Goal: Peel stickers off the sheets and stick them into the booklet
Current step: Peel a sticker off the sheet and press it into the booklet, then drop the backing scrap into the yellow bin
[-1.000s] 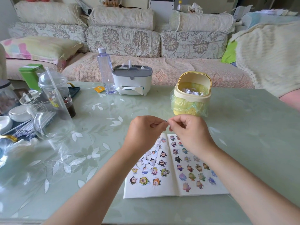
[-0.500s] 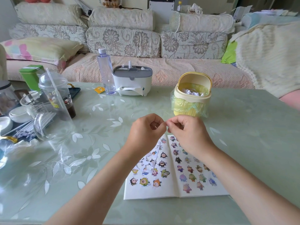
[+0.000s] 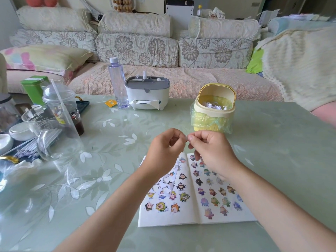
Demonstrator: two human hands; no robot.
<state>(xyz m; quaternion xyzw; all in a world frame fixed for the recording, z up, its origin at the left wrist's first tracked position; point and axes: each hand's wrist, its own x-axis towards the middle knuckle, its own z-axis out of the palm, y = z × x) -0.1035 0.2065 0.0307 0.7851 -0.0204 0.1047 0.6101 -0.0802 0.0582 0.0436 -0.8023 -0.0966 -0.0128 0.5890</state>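
Observation:
An open white booklet (image 3: 196, 218) lies flat on the table in front of me, with several cartoon stickers on both pages. My left hand (image 3: 163, 150) and my right hand (image 3: 212, 151) hover above its top edge, fingertips meeting. Their thumbs and forefingers pinch a small pale sticker (image 3: 186, 138) between them. A white, partly emptied sticker sheet (image 3: 168, 182) hangs from under my left hand over the left page. Where the fingers grip the sheet is hidden by the hand.
A yellow mini bin (image 3: 214, 113) lined with a bag stands just behind my hands. A grey-white tissue box (image 3: 147, 93) and a water bottle (image 3: 118, 84) stand farther back. Clear plastic cups (image 3: 54, 124), dishes and a green tin (image 3: 34, 88) crowd the left side.
Both hands stay at the same spot above the booklet. Only the fingertips have shifted slightly around the small piece.

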